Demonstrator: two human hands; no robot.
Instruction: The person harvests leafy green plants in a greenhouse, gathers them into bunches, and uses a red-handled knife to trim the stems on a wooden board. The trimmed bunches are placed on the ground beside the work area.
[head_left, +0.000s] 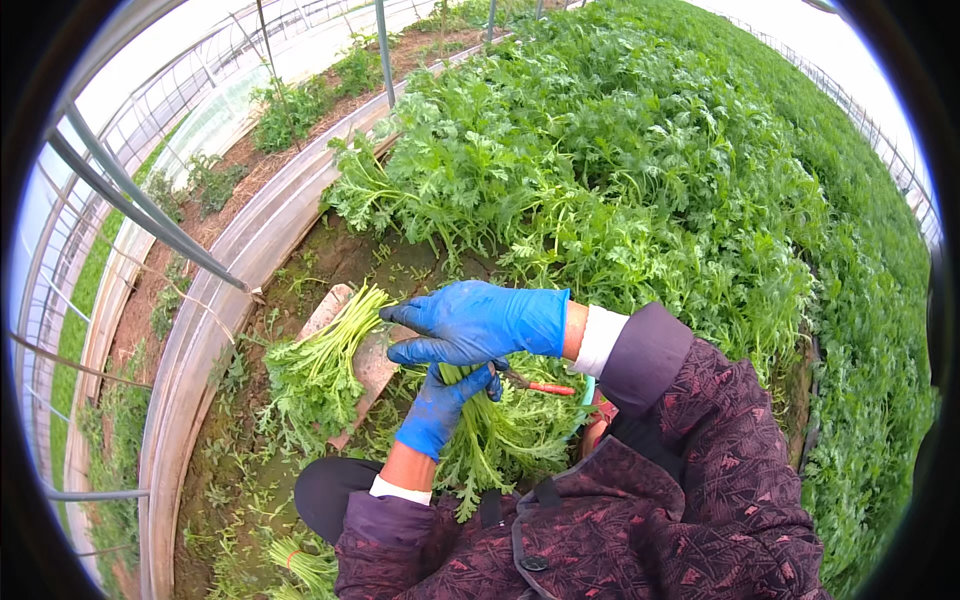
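My left hand (442, 412), in a blue glove, grips a bunch of leafy greens (487, 435), likely garland chrysanthemum, with the leaves hanging toward my lap. Just above it, my right hand (480, 319), also gloved in blue, reaches across the top of the stems with fingers stretched out and apart. Its fingertips point at a loose pile of cut greens (337, 345) lying on a flat board (375, 367), stem ends away from me. Right of the held bunch, a tool with a red handle (551, 388) rests on more greens; its working end is partly hidden.
A turquoise container rim (588, 397) shows beside my right forearm. At bottom left lies a bundle (300, 564) tied with a red band. Dense standing greens (600, 165) fill the far and right side. Greenhouse poles (150, 210) and a film-covered edge (225, 277) curve along the left.
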